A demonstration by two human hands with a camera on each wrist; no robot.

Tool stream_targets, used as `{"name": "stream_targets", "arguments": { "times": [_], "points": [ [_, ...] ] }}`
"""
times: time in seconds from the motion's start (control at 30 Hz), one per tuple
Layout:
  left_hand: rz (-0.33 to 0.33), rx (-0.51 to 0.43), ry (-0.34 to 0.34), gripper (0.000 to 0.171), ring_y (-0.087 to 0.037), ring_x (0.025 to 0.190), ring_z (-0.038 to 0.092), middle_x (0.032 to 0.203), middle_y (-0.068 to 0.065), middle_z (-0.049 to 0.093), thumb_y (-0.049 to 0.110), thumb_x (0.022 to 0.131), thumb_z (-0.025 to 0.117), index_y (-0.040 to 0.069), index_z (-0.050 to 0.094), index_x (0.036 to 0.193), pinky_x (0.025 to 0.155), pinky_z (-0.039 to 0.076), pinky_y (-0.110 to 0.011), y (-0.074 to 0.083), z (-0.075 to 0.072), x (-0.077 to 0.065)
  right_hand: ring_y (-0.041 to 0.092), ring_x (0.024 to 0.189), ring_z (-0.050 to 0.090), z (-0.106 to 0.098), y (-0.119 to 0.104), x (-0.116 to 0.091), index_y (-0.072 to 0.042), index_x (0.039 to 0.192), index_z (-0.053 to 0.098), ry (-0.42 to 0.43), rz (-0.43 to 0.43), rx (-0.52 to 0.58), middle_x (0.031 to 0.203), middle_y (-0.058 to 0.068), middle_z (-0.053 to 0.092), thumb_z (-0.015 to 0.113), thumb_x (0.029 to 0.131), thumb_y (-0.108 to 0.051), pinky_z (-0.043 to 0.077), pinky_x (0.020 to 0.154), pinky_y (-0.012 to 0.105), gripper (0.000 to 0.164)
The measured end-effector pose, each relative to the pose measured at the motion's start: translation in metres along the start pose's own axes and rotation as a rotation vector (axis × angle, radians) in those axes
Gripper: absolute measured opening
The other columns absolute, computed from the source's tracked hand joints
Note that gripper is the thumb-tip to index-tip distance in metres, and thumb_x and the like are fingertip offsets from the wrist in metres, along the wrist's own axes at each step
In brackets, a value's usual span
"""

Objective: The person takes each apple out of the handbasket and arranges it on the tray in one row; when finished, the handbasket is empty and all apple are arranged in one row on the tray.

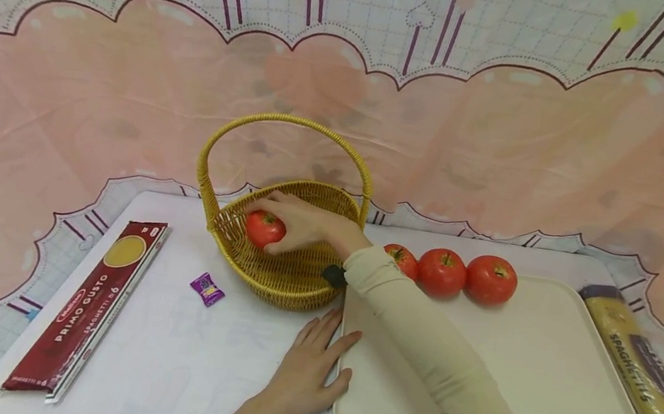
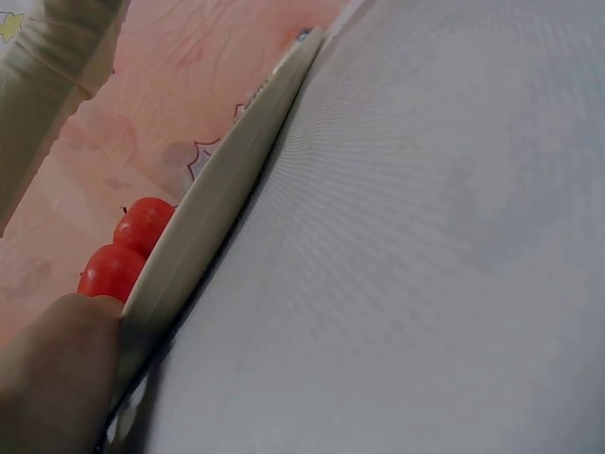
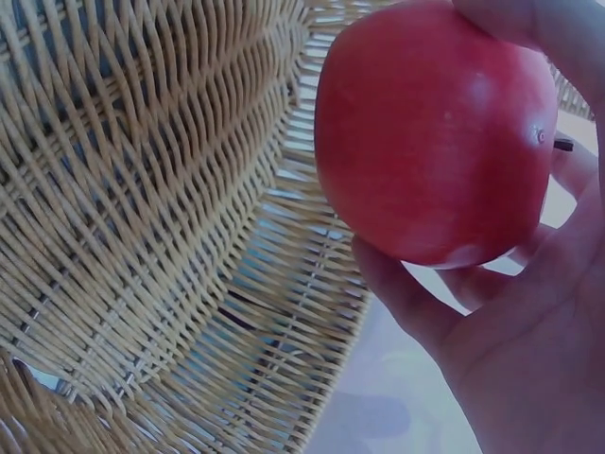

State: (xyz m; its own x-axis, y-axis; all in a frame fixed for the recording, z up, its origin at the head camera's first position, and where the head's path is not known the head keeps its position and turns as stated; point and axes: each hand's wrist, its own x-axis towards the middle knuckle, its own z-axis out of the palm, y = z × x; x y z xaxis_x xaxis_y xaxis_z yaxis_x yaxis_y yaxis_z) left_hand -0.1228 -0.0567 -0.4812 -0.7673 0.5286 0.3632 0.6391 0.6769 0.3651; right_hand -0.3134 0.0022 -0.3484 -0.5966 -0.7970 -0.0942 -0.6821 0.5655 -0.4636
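Observation:
My right hand [image 1: 299,223] grips a red apple [image 1: 265,230] inside the yellow wicker basket [image 1: 293,296], toward its left side. In the right wrist view, fingers and thumb curl round the apple [image 3: 435,132], close over the woven wall [image 3: 161,170]. My left hand [image 1: 308,374] lies with spread fingers at the left edge of the cream tray [image 1: 537,388], its thumb over the rim. Several more apples stand in a row at the tray's back, among them a middle one [image 1: 441,273] and a right one [image 1: 491,281]; my right sleeve partly covers the leftmost [image 1: 401,260].
A purple wrapped candy [image 1: 207,289] lies left of the basket. A red spaghetti pack [image 1: 88,303] is at the far left, and a yellow spaghetti bag [image 1: 643,382] lies along the tray's right side. The basket's tall handle [image 1: 293,120] arches above my right hand.

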Motion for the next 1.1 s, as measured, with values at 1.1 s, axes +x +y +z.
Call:
{"name": "stream_targets", "arguments": {
  "times": [1.1],
  "points": [
    [-0.011,0.003,-0.017,0.049,-0.030,0.139,0.034,0.147,-0.018,0.039,0.033,0.086,0.057,0.019,0.053,0.133,0.111,0.030,-0.050,0.000,0.000,-0.001,0.014,0.121,0.046,0.002,-0.009,-0.047,-0.027,0.140,0.040,0.146,-0.067,0.031,0.139,0.001,0.038,0.068,0.081,-0.033,0.048,0.096,0.029,0.066]
  ]
}}
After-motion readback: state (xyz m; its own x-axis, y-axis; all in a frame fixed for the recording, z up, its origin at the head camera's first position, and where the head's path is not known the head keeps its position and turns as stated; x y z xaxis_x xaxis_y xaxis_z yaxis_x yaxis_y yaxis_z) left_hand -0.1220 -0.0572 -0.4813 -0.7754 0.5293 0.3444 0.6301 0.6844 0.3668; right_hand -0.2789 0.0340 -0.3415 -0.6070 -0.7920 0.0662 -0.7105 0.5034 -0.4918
